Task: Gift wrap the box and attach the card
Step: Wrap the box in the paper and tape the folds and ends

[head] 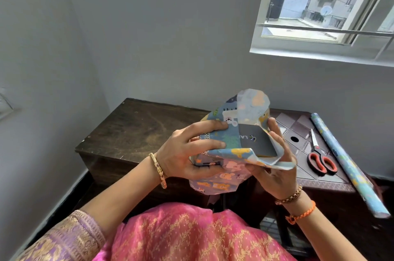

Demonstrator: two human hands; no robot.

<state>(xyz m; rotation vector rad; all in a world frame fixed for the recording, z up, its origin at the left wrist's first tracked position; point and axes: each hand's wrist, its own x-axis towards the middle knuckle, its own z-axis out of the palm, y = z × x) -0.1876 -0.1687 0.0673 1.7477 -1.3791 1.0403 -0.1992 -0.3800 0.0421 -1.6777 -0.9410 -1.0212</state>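
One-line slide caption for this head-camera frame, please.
Both hands, left hand and right hand, fold printed wrapping paper around a dark box; scissors and paper roll lie alongside.

Left tabletop [132, 128] bare; scissors [319, 158] right.

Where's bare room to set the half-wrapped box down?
The dark wooden table, left of the box, is bare from the wall to its front edge. The tiled table on the right is crowded: scissors and paper roll lie there, leaving only a strip beside the right hand.
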